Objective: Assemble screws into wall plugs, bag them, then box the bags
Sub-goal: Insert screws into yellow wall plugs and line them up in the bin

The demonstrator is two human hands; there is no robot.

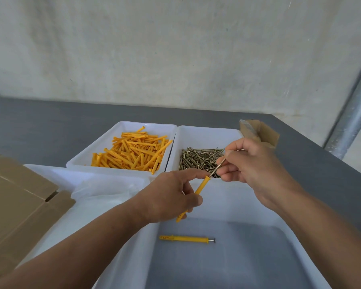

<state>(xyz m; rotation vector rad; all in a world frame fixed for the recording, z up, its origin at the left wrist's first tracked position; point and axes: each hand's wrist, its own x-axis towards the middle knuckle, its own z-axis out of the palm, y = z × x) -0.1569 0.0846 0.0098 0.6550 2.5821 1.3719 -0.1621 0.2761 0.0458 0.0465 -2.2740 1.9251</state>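
My left hand (171, 197) grips a yellow wall plug (201, 187), tilted with its open end up and to the right. My right hand (252, 165) pinches a thin metal screw (217, 168) whose tip sits at the mouth of the plug. Both hands hover over the front white bin (296, 243), where one plug with a screw in it (187, 238) lies flat. Behind, a white tray of loose yellow plugs (133, 152) stands to the left of a white tray of loose screws (198, 159).
A white bin holding clear plastic bags (104, 192) sits at the left, with flat brown cardboard (19, 197) beside it. A small open cardboard box (258, 132) stands behind the screw tray. The grey table (40, 126) meets a wall; a metal pipe (354, 113) runs at right.
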